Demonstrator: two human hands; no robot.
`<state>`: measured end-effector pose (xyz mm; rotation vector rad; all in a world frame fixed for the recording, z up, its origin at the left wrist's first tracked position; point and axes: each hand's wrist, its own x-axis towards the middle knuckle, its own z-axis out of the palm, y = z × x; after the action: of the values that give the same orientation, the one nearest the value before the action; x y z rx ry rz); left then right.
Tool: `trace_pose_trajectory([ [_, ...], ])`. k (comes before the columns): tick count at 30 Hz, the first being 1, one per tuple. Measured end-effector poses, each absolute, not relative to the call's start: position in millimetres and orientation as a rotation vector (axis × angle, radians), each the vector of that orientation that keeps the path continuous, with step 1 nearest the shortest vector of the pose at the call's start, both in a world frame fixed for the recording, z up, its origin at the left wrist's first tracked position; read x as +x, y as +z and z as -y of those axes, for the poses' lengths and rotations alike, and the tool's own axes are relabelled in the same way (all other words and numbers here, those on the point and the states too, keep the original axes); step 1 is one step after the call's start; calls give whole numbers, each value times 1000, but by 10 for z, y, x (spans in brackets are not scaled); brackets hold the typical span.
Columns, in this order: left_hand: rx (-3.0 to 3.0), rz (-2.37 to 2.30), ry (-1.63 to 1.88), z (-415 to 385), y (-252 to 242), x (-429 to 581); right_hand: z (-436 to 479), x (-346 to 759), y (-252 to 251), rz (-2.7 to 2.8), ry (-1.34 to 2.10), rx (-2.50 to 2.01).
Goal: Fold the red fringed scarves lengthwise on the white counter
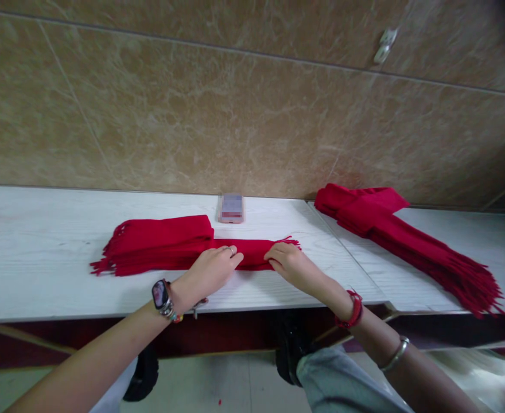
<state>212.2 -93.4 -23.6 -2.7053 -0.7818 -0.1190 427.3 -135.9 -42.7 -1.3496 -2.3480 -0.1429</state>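
Note:
A red fringed scarf [162, 244] lies stretched lengthwise on the white bench top, its left part folded thicker and its right part a narrower strip. Fringe shows at both ends. On the middle of the strip rests my left hand [216, 267], fingers curled and closed on the fabric, with a ring on one finger and a watch at the wrist. Close to the right fringe, my right hand [291, 264] pinches the same scarf, fingers bent together. My fingertips partly hide the cloth under them.
Behind the scarf a phone [231, 208] lies against the tiled wall [192, 115]. More red fringed scarves [390, 229] lie in a folded bundle to the right, across a seam in the white bench top [41, 287]. The bench's front edge runs below my wrists.

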Motion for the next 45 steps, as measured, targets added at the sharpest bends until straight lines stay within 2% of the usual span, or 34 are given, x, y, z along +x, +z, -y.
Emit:
trace_pose_trajectory([
  [3, -2716, 787, -131, 946, -273, 2121, 1370, 4276, -456, 2451, -267, -1374],
  [9, -2706, 751, -251, 914, -271, 2081, 1402, 4229, -421, 2245, -392, -1367],
  [18, -2871, 590, -167, 781, -320, 1950, 1463, 4330, -524, 2482, -254, -1101],
  [25, -2823, 560, -122, 879, -151, 1936, 1490, 4504, -329, 2513, 24, -1167],
  [28, -2762, 660, -209, 972, -159, 2028, 1411, 4446, -270, 2390, -37, -1252],
  [31, -2747, 810, -254, 1060, -292, 2065, 1299, 4273, -347, 2290, -132, -1366],
  [37, -2908, 932, -101, 1168, -492, 1939, 1281, 4125, -632, 2531, -60, -1534],
  [41, -3070, 906, -35, 1188, -298, 1827, 1262, 4235, -580, 2589, 77, -1638],
  [45, -3389, 721, 16, 1104, 235, 1406, 1156, 4086, -208, 2498, 102, -1568],
])
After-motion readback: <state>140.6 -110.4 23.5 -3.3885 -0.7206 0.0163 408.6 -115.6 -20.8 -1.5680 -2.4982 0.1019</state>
